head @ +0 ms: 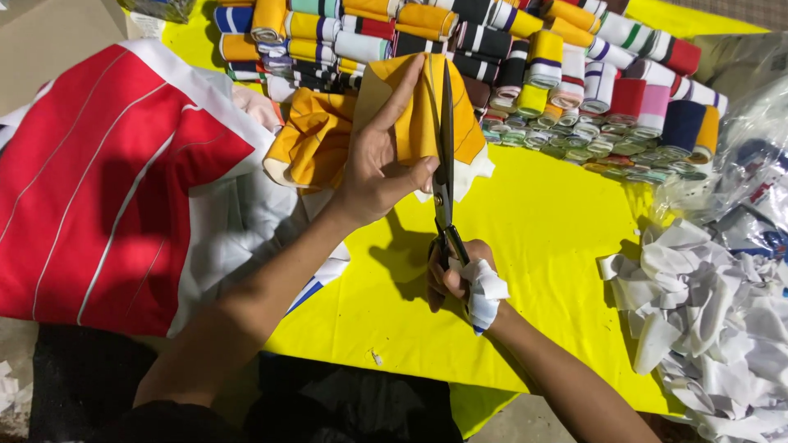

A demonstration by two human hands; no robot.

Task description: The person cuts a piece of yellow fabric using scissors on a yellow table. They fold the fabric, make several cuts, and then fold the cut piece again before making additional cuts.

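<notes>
My left hand [379,160] holds up a piece of orange fabric with white edging [414,123], thumb and fingers pinching it near the middle. My right hand [460,283], wrapped with a strip of white cloth, grips the handles of black scissors [445,164]. The blades point away from me and lie along the orange fabric, next to my left thumb. More of the orange fabric [308,143] bunches to the left of my left hand. Both hands hover above a yellow cloth [533,230] spread on the work surface.
Red fabric with white stripes [98,189] lies at the left. Several rolled striped knit bands in many colours [509,57] are stacked along the far side. A heap of white fabric scraps [714,312] sits at the right, with clear plastic bags [747,123] behind it.
</notes>
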